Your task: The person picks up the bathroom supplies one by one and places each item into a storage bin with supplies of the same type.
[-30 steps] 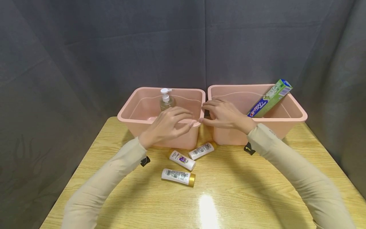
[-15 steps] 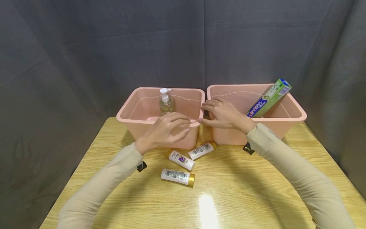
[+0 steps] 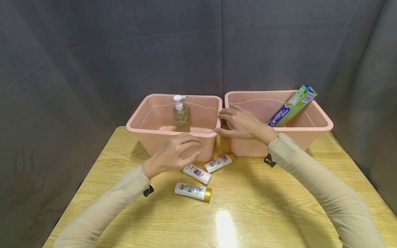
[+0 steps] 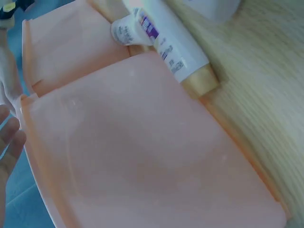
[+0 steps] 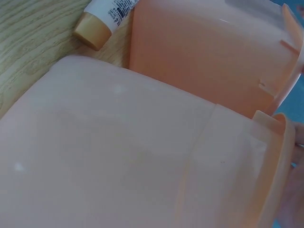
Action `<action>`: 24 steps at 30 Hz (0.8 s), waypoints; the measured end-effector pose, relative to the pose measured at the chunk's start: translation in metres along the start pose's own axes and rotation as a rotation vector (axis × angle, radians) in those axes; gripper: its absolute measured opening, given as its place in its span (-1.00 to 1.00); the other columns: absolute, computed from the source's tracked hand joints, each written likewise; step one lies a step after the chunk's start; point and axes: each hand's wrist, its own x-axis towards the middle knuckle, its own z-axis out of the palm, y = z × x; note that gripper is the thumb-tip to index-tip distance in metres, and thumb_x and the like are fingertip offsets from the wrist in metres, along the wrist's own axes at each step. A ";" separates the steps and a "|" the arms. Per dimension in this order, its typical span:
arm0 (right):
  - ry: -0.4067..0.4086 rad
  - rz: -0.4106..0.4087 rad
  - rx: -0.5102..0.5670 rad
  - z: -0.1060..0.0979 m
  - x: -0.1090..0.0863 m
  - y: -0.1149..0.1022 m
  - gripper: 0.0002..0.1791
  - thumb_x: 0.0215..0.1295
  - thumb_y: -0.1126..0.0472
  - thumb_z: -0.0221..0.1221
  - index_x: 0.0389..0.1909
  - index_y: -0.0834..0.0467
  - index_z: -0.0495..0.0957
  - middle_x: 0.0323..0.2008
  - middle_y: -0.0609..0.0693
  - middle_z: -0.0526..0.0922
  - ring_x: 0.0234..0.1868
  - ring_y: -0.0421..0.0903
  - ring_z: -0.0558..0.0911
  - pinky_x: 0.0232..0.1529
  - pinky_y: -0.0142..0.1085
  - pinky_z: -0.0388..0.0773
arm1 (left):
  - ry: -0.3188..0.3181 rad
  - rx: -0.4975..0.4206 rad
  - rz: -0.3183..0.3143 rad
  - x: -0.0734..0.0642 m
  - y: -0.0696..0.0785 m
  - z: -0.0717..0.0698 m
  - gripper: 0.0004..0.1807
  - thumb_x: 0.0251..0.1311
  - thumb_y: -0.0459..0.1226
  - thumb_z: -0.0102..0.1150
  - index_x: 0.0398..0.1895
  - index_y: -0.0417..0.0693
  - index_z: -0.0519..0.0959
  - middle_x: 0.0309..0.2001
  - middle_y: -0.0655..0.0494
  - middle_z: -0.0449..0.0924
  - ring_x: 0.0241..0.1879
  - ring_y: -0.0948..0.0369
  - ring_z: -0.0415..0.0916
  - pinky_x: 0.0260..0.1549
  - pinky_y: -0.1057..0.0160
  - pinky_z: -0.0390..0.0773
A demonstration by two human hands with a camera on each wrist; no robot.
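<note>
My left hand (image 3: 173, 155) hovers in front of the left pink bin (image 3: 149, 131), fingers loosely bent and holding nothing. Its fingertips overlap the end of a white bottle (image 3: 198, 174) in the head view. Two more white bottles lie on the table: a gold-capped one (image 3: 190, 190) nearest me and another (image 3: 219, 163) by the bins. My right hand (image 3: 240, 124) stays over the space between the bins, its relaxed fingertips right at the left bin's right rim. Its fingers (image 5: 297, 166) show behind a bin rim in the right wrist view.
In the left bin a pump bottle (image 3: 181, 119) of greenish liquid stands upright. A green and blue toothpaste box (image 3: 293, 105) leans in the right pink bin (image 3: 322, 128), its end above the rim. Dark curtains (image 3: 192, 51) hang behind the wooden table (image 3: 263, 206).
My left hand has drawn back from the left bin's front rim, down and left toward me, uncovering the pump bottle. My right hand has stayed where it was.
</note>
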 end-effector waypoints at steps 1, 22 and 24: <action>0.001 -0.002 0.004 0.000 0.000 0.000 -0.32 0.34 -0.24 0.07 0.11 0.29 0.59 0.17 0.17 0.56 0.29 0.12 0.44 0.48 -0.03 0.00 | -0.003 0.001 0.004 -0.002 0.001 0.000 -0.70 0.21 -0.22 0.23 -0.07 -0.21 0.67 -0.06 -0.07 0.67 0.00 0.08 0.60 0.11 0.18 0.53; -0.003 -0.014 0.018 -0.001 0.001 0.000 -0.31 0.34 -0.22 0.10 0.12 0.33 0.57 0.17 0.22 0.56 0.29 0.14 0.44 0.48 0.01 0.00 | -0.162 -0.027 -0.096 -0.037 0.004 0.019 -0.67 0.12 -0.21 0.35 -0.06 -0.15 0.68 -0.01 -0.03 0.67 -0.01 0.11 0.59 0.04 0.19 0.58; -0.001 -0.015 0.015 -0.001 0.001 0.000 -0.31 0.34 -0.22 0.10 0.11 0.33 0.57 0.16 0.21 0.56 0.29 0.14 0.44 0.47 0.02 0.01 | -0.191 -0.033 -0.116 -0.041 0.004 0.022 -0.66 0.15 -0.19 0.34 -0.04 -0.16 0.68 -0.02 -0.01 0.67 -0.01 0.11 0.60 0.04 0.18 0.58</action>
